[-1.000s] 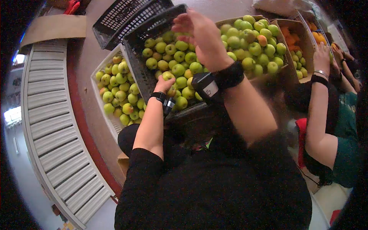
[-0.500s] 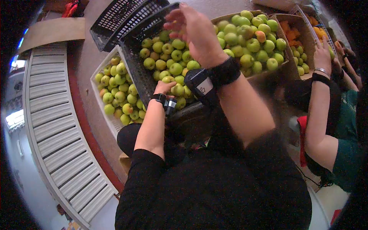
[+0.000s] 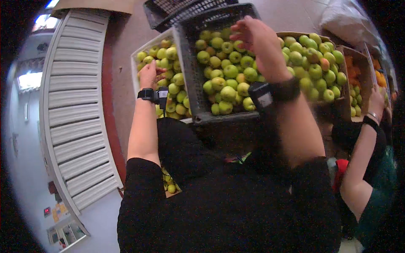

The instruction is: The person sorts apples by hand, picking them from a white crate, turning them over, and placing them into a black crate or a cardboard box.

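My left hand (image 3: pixel 149 76) is low over the white crate (image 3: pixel 134 69), its fingers apart among the green apples (image 3: pixel 178 79) there. No apple shows in its grip. My right hand (image 3: pixel 262 44) is raised above the right side of the black plastic crate (image 3: pixel 188 78), fingers spread and slightly blurred, holding nothing I can see. Below it, yellow-green apples (image 3: pixel 228 93) fill much of the black crate. To the right, a cardboard box (image 3: pixel 282 34) is heaped with more green apples (image 3: pixel 314 70). Black bands with small devices circle both my wrists.
A slatted white roller conveyor (image 3: pixel 80 105) runs along the left. Further black crates (image 3: pixel 198 10) lie behind. On the right, a co-worker's hand (image 3: pixel 376 103) is by a box with orange fruit (image 3: pixel 355 69). A pale sack (image 3: pixel 348 19) lies at the back right.
My left hand has moved left from the apples in the black crate to the white crate. My right hand stays raised, fingers spread. The view has shifted, with the crates now further right.
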Demonstrator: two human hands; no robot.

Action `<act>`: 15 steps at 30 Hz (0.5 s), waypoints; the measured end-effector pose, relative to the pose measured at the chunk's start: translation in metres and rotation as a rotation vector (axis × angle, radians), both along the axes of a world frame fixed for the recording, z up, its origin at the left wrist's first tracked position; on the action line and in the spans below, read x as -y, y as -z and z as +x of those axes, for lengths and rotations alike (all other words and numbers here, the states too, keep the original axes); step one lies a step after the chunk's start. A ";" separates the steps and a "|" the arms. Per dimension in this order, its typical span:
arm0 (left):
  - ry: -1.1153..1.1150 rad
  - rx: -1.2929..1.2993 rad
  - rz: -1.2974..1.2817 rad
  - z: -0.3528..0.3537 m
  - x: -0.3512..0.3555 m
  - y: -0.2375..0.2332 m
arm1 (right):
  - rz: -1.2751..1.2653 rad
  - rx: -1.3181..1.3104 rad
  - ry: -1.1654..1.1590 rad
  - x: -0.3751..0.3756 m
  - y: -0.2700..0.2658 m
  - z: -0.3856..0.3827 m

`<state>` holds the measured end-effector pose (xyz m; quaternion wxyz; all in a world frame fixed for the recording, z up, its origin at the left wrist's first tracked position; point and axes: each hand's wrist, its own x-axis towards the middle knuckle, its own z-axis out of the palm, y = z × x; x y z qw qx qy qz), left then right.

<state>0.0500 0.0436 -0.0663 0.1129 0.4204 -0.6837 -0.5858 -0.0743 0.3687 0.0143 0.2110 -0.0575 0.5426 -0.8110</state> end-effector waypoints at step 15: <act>-0.243 0.306 -0.355 0.105 0.122 0.081 | 0.339 -0.129 -0.239 0.035 0.022 0.026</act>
